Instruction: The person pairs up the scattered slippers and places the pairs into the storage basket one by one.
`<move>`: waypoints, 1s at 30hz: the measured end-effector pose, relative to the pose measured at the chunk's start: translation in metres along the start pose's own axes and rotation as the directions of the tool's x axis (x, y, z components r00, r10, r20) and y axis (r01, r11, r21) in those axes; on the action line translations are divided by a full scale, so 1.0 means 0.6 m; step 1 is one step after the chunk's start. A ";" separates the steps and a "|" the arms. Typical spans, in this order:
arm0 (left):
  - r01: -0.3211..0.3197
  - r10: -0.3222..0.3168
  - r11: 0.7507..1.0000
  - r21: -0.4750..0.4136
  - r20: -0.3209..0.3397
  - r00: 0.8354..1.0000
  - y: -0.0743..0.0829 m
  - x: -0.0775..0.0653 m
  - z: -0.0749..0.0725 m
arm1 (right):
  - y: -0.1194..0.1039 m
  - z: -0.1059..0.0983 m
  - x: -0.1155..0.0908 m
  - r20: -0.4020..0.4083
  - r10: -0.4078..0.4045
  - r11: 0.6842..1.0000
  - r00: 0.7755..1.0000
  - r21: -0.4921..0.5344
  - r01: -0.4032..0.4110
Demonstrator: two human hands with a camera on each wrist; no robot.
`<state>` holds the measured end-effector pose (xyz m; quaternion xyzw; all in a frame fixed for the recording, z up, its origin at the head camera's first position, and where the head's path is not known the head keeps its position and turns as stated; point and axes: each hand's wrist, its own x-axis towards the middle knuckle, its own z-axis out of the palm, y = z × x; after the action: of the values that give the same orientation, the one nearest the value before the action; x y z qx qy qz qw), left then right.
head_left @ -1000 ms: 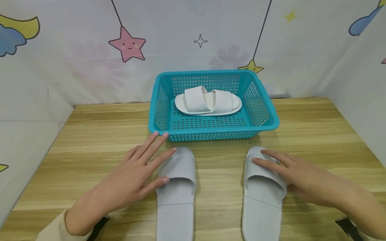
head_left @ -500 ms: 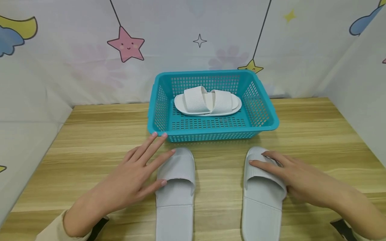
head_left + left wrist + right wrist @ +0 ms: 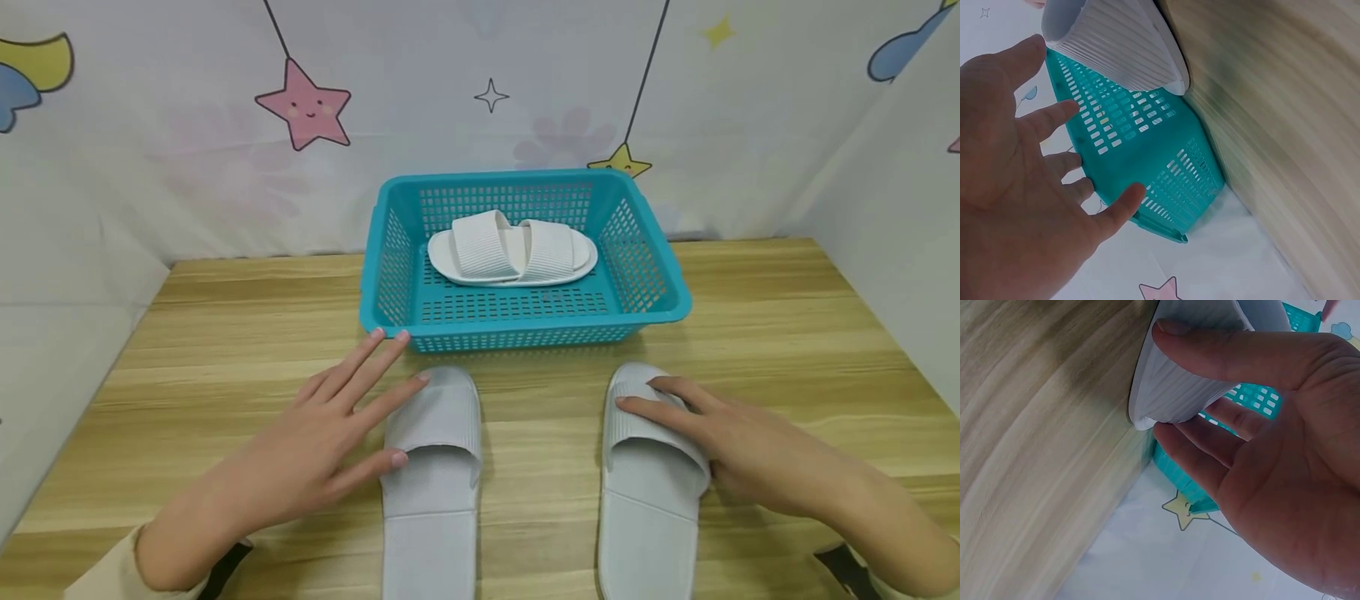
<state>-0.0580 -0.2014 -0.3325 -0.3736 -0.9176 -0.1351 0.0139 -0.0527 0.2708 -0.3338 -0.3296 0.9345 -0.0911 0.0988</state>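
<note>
Little had moved over the past second: the left hand (image 3: pixel 318 442) had drawn back slightly from the left gray slipper (image 3: pixel 435 492), while the right hand (image 3: pixel 746 450) had a fingertip a little farther across the right gray slipper (image 3: pixel 648 508). Both gray slippers lay flat on the wood-grain table (image 3: pixel 262 333), well apart, toes toward the teal plastic basket (image 3: pixel 525 325). Spread wide, the left hand's fingers and thumb reached over its slipper's strap (image 3: pixel 448 421) and toward the basket's near corner; whether they touched either could not be told. On the right, the thumb (image 3: pixel 1229 353) lay against the outer side of the ribbed strap with the fingers curved over its top and toe, gripping it. Two white slippers (image 3: pixel 517 250) lay overlapping inside the basket, in front of a white backdrop (image 3: pixel 420 83) printed with stars.
</note>
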 end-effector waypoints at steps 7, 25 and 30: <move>0.017 -0.017 1.000 -0.007 0.032 0.999 0.001 0.000 -0.005 | -0.003 0.001 -0.001 0.002 0.008 1.000 1.000 0.010 -0.008; -0.144 0.139 0.988 -0.048 -0.086 0.987 -0.010 -0.002 -0.004 | -0.004 -0.003 0.004 0.034 0.026 0.998 0.999 0.057 -0.028; -0.145 0.142 0.988 -0.047 -0.073 0.987 -0.011 0.001 -0.001 | -0.004 -0.002 0.004 0.027 0.028 0.998 0.999 0.052 -0.029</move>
<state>-0.0630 -0.2054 -0.3331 -0.4342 -0.8834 -0.1706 0.0456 -0.0533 0.2678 -0.3322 -0.3148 0.9350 -0.1099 0.1210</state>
